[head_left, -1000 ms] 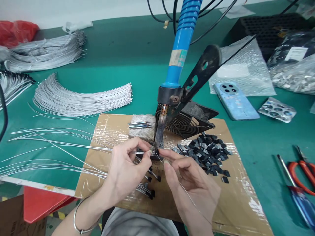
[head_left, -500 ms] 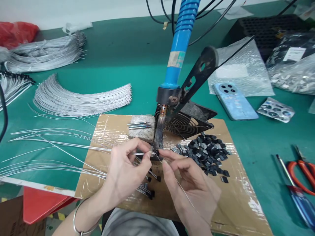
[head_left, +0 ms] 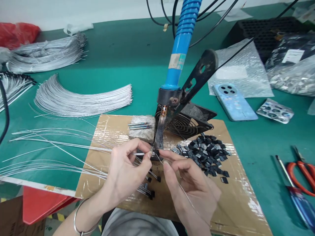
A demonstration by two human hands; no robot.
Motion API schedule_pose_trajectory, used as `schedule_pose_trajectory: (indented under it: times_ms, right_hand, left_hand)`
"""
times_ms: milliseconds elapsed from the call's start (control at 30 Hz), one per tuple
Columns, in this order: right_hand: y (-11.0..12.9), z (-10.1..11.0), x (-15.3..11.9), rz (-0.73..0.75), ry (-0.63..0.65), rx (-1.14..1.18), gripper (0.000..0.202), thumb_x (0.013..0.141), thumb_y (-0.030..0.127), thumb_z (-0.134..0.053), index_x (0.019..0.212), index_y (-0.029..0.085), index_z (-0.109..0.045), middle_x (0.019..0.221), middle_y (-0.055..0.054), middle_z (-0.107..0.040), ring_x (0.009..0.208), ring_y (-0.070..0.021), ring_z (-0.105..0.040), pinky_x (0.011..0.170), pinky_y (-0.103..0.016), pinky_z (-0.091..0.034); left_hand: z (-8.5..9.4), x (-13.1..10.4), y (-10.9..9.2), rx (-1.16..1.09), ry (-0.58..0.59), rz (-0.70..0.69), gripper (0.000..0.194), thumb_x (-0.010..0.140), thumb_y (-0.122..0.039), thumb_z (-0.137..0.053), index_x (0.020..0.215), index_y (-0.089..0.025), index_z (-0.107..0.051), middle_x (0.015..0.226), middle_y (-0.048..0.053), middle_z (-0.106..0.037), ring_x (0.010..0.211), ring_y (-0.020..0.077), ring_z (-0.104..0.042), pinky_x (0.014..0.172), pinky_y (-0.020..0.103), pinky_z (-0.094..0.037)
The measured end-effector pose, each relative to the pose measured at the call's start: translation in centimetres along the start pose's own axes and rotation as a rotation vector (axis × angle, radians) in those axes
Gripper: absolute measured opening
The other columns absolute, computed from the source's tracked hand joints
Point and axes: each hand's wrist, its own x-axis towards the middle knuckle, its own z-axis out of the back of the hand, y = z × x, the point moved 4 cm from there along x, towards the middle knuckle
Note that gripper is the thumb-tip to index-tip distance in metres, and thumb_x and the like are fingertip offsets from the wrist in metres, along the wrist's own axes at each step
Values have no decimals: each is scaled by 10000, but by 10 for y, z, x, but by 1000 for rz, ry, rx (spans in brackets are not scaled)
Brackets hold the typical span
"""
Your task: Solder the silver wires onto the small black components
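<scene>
Left grip (head_left: pixel 125 167) pinched on wires (head_left: pixel 102 149), right grip (head_left: pixel 192 190) on thin strand (head_left: pixel 187 197) — iron sticker (head_left: pixel 177 61) illegible

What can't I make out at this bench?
Head view:
Part of the wires: behind the left hand.
Whether the blue iron touches the black piece: too small.
That iron's top: cut off by upper edge.
Red handles: cut off by right edge.
Label print: too small.

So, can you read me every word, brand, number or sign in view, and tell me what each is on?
None reads clearly.
Label on the blue soldering iron: greenish marks, too blurred.
White label on the dark plastic bag: too small.
Phone: small marks on its back, unreadable.
Cardboard box, lower left: dark lettering, too blurred.
</scene>
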Motion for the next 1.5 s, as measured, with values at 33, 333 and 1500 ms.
schedule_pose_trajectory:
  times_ms: [33, 333, 1500]
  right_hand:
    - [1, 0, 0, 1, -4, -1, 191, 925, 223, -708, 764, 247, -608, 1100, -80, -811, 1017, -219, -773, 923, -351, -600]
    - [0, 0, 1, -1, -21, -8, 183, 874, 224, -743, 741, 240, -618, 1069, -51, -817, 985, -192, -780, 882, -272, -593]
    - [-3, 0, 0, 74, 5, -22, 165, 905, 203, -716, 785, 259, -618, 1082, -41, -806, 1015, -209, -773, 896, -302, -594]
  left_hand:
    - [0, 0, 0, 1, 0, 3, 104, 800, -153, -652, 702, -187, -651, 786, 20, -725, 735, 160, -665, 617, 242, -480]
    - [0, 0, 4, -19, 4, 8, 106, 803, -150, -653, 706, -192, -646, 795, 22, -723, 768, 172, -676, 651, 257, -494]
    - [-3, -3, 2, 8, -5, -7, 99, 800, -153, -639, 707, -188, -644, 783, 26, -710, 742, 174, -657, 618, 268, -468]
